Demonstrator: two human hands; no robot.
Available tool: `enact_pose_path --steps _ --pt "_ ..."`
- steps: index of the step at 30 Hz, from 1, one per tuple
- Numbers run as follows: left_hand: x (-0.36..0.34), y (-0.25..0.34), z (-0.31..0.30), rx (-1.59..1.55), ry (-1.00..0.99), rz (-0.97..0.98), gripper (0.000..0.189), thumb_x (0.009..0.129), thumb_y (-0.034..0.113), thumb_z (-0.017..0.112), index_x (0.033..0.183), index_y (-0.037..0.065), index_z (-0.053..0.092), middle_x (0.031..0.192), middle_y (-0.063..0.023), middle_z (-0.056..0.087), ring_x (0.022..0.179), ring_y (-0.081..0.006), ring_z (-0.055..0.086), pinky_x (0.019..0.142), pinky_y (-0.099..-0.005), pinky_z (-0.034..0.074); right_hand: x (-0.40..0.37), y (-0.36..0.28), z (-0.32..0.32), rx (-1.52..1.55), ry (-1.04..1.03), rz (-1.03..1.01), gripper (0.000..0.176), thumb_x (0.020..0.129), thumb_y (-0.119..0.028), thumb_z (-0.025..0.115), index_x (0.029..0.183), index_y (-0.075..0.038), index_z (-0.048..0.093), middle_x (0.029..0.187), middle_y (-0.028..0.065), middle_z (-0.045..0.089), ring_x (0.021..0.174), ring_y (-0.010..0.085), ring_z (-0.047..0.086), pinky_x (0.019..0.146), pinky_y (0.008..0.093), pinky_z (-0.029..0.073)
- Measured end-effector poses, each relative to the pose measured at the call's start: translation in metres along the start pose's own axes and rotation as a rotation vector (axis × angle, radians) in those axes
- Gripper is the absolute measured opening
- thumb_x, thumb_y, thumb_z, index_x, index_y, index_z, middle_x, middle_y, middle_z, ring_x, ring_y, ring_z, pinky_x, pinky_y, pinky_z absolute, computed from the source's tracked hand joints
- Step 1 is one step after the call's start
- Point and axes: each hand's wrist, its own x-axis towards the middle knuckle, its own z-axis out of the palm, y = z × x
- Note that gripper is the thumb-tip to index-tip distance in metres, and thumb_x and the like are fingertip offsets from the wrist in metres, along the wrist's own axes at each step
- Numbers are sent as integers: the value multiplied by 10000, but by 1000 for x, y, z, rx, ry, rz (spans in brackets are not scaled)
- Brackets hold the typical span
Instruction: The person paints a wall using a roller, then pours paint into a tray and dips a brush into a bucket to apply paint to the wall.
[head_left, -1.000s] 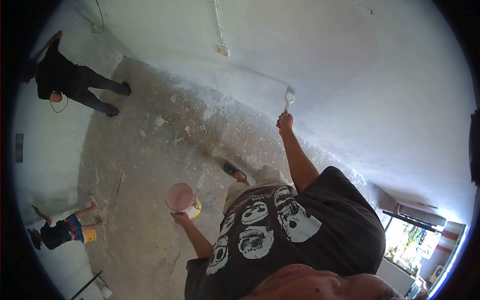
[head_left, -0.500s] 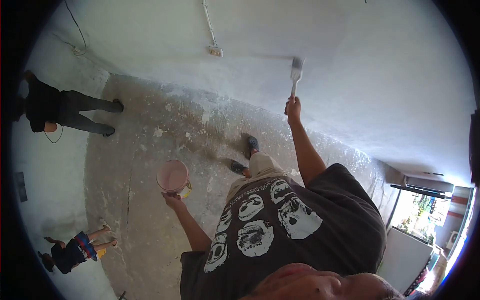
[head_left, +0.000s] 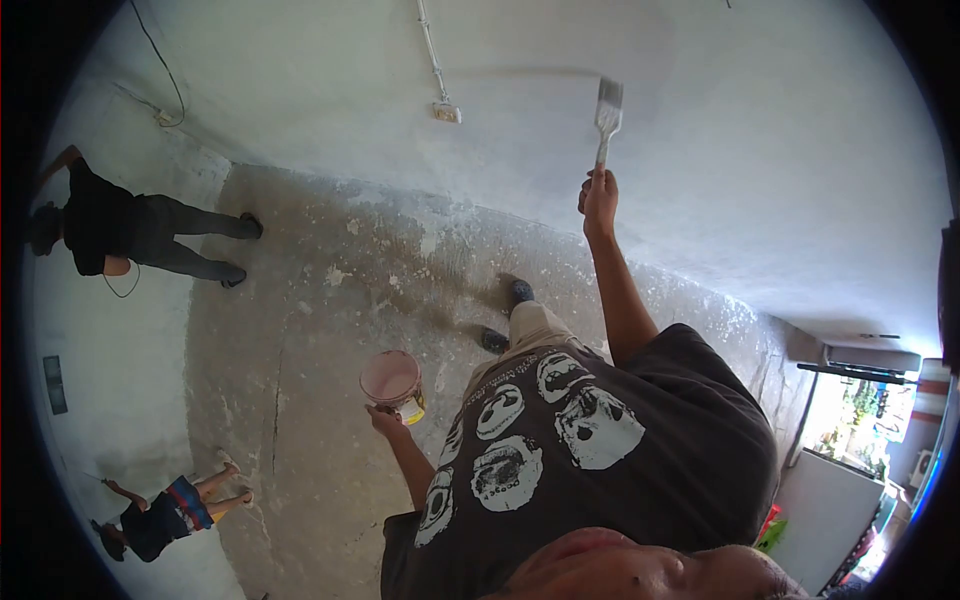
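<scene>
My right hand (head_left: 600,203) is closed round the handle of a flat paint brush (head_left: 608,115), its arm stretched out toward the pale wall (head_left: 740,170). The brush's bristles overlap the wall in this view, and a shadow streak runs left from their tip. Low by my body, my left hand (head_left: 388,420) grips a small paint bucket (head_left: 392,378). Its inside looks pinkish, and a yellow and white label shows on its side.
A person in dark clothes (head_left: 110,222) stands by the far left wall, one arm raised. Another person in shorts (head_left: 160,520) is at the lower left. A socket box (head_left: 447,112) sits on the wall. The concrete floor (head_left: 320,330) is stained and cracked.
My right hand and the brush have shifted up and slightly right in view. The bucket in my left hand appears farther right and lower. The whole scene has shifted slightly with my head.
</scene>
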Motion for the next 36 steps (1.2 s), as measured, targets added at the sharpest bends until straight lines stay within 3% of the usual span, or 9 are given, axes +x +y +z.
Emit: enact_pose_path --steps 4,7,9,13,17,18,27,31,36 --pt "4 1 0 1 13 -25 477 967 464 392 769 67 566 587 25 467 465 -75 361 410 -241 244 3 -7 7 -14 21 -131 344 989 -370 426 881 -50 489 554 -37 391 396 30 342 333 224 266" --pt "10 3 -2 -57 -44 -20 493 970 464 383 850 40 605 625 18 498 490 -72 378 430 -240 266 31 45 -17 -122 94 -127 335 986 -387 433 896 -69 487 533 -43 360 374 38 307 323 224 234" --pt "16 1 -4 -93 -72 -13 504 971 467 375 887 30 613 646 14 514 502 -70 383 443 -239 277 50 97 -48 -176 130 128 346 970 -406 459 890 -72 505 530 -30 392 369 58 350 319 238 262" --pt "-1 16 -3 -133 -66 -22 533 974 476 356 945 12 618 692 8 548 523 -69 381 476 -242 302 39 169 -89 -450 197 315 355 946 -386 489 794 -69 537 541 1 456 375 104 408 324 272 308" --pt "10 13 -6 -125 -107 -10 539 973 480 351 978 9 613 705 3 567 498 -63 361 450 -233 291 31 166 -89 -429 281 405 360 945 -373 486 770 -63 542 546 5 467 377 111 411 329 284 316" --pt "9 15 -4 -158 -121 -39 537 973 482 350 991 12 609 695 1 561 486 -59 354 435 -223 283 35 153 -85 -386 261 307 362 947 -372 484 774 -59 538 544 0 462 377 106 409 329 277 314" --pt "31 -1 0 -176 -167 -148 534 960 516 347 956 41 591 602 10 498 421 -51 320 372 -192 258 -7 -33 -29 -107 122 10 351 977 -364 452 844 -48 528 523 -35 401 377 51 348 329 239 261" --pt "20 2 7 -168 -186 -202 551 956 541 326 905 51 575 573 23 460 414 -49 310 361 -197 258 -7 -20 -34 -82 129 -115 354 980 -374 449 855 -53 528 522 -38 393 379 45 352 330 235 262" --pt "23 1 10 -202 -203 -187 567 954 562 309 822 69 557 522 42 377 405 -74 315 381 -219 266 31 85 -89 -223 164 185 338 966 -389 470 851 -75 518 508 -48 366 352 56 285 319 245 193"
